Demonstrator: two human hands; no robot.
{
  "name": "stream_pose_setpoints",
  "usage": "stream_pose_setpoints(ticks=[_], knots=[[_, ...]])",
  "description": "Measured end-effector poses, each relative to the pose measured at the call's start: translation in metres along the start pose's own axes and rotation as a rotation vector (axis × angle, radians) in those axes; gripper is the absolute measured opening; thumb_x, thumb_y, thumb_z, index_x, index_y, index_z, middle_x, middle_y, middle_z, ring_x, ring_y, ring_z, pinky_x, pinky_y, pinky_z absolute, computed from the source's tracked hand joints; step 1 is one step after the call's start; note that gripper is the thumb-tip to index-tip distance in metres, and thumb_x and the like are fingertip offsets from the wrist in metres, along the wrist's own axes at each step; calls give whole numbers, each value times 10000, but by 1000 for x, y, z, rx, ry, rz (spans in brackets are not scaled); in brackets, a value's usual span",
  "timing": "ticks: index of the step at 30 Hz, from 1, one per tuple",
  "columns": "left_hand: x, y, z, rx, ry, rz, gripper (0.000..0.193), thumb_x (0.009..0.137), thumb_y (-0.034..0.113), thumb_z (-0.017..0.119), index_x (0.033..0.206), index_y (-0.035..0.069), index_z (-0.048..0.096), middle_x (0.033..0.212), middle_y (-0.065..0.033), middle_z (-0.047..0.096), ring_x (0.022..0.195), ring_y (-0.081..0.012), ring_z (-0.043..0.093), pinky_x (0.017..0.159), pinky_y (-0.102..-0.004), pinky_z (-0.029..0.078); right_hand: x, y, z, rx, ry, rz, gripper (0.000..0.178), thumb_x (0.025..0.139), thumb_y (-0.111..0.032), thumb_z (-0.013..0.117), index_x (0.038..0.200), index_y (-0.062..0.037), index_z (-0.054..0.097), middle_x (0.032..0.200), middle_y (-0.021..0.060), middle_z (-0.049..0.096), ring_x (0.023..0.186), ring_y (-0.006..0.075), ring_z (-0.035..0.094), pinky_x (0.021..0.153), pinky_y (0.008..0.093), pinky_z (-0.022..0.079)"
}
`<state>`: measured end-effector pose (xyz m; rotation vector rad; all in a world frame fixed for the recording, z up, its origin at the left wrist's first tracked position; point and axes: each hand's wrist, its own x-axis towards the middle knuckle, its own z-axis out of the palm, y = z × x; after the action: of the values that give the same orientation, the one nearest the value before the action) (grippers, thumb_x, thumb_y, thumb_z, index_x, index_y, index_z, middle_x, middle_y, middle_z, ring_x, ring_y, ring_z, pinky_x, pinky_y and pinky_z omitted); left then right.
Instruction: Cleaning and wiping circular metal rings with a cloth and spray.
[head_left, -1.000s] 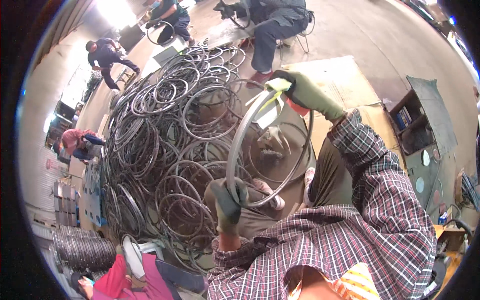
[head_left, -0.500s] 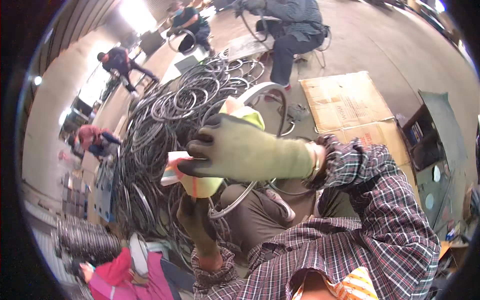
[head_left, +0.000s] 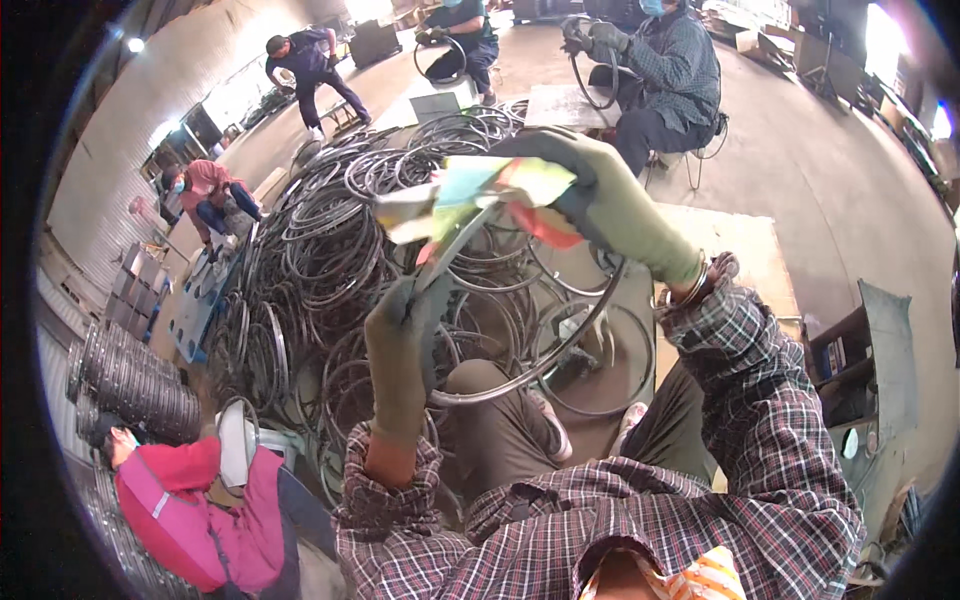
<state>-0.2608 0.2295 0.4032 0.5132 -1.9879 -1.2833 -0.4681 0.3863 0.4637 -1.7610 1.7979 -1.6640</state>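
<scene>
The left hand (head_left: 400,355), in a dark green glove, is closed around the near edge of a metal wheel rim (head_left: 540,345), held upright over the person's knees. The right hand (head_left: 610,200), gloved too, has slid rightward and up since half a second ago, its fingers clamped on a coloured rag (head_left: 480,195) pressed against the rim's top. Beyond lies the pile of rims (head_left: 320,240), unchanged.

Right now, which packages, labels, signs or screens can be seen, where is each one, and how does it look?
Sponge block: against the metal rim, pressed by the right hand; pale with green, yellow and red patches.
Flat cardboard sheet: on the floor right of the rim pile; tan, rectangular.
No signs or screens are visible.
</scene>
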Motion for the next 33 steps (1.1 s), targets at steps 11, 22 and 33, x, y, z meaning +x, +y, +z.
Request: stream_pose_setpoints(ticks=[11, 22, 33], knots=[[2, -5, -11, -209, -129, -318, 171, 979, 195, 586, 1009, 42, 658, 686, 53, 524, 544, -8, 413, 461, -194, 318, -14, 62, -30, -703, -7, -270, 517, 702, -40, 659, 1216, -40, 603, 1135, 158, 636, 1050, 304, 620, 920, 400, 503], [8, -23, -12, -162, -309, -414, 227, 980, 205, 574, 1123, 30, 596, 690, 50, 525, 478, -16, 422, 386, -170, 330, -2, -52, 23, -568, 414, -759, 362, 763, -76, 665, 1122, -70, 626, 1033, 74, 653, 952, 261, 650, 775, 373, 547], [-23, -24, -52, -227, -113, -304, 219, 956, 195, 618, 1097, 30, 648, 753, 15, 588, 553, -50, 515, 477, -206, 393, -10, 13, 23, -738, -188, -238, 558, 841, -273, 662, 1329, -46, 515, 1092, 157, 641, 986, 329, 648, 841, 428, 538]])
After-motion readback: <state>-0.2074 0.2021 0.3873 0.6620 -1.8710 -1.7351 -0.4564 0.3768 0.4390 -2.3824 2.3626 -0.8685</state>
